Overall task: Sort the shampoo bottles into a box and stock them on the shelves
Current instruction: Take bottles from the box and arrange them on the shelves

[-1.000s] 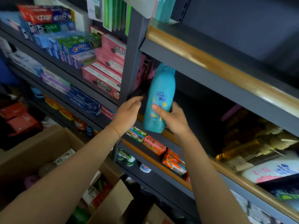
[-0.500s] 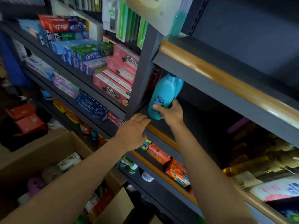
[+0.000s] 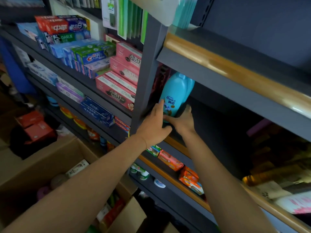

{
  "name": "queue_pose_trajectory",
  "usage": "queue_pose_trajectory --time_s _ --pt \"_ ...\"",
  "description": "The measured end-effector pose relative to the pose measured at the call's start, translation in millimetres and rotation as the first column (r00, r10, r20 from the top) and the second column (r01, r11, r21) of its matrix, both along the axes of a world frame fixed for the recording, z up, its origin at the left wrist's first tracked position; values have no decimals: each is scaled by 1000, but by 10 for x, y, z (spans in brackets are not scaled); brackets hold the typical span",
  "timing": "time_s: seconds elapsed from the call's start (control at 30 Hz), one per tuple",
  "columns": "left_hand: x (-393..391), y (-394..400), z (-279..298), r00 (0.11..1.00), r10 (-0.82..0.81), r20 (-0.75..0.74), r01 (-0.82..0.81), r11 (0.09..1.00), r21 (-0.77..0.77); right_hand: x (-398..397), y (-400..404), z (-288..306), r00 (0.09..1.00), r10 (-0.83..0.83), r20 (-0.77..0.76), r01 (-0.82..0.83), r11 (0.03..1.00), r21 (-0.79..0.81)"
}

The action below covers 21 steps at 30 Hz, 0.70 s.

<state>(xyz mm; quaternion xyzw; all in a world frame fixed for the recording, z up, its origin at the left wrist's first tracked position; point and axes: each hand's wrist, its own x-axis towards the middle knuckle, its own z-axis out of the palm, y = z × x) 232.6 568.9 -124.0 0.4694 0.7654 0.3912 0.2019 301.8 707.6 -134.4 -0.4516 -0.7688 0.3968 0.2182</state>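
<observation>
I see the teal shampoo bottle (image 3: 175, 96) upright on the dark shelf (image 3: 223, 132), just right of the grey upright post (image 3: 146, 78). Both hands sit at its base: left hand (image 3: 154, 125) fingers against its front, right hand (image 3: 182, 121) wrapped round the lower right side. Cardboard box (image 3: 42, 167) below left.

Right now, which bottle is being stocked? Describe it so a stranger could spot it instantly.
Find the dark grey upright post of the shelving; just right of it, under the shelf with the wooden-coloured edge strip, stands a turquoise plastic shampoo bottle. The left hand and right hand meet at its base. Its neighbours leftward are flat pink cartons.
</observation>
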Motion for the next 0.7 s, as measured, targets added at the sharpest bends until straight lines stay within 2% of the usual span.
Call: queue_pose_trajectory --time_s 0.17,0.43,0.6,0.7 --pt "-52 129 61 985 -2 172 -12 997 82 -47 63 -46 1000 -1 -15 2 999 34" --pt "-150 266 15 975 -21 221 -1 995 100 -88 192 -12 1000 17 3 -17 1000 18" --pt "-140 274 51 982 -13 186 -1 997 75 -100 200 26 999 3 54 -3 1000 -2" --pt "-64 68 22 997 82 9 -82 975 208 47 15 80 997 -41 62 41 999 -4"
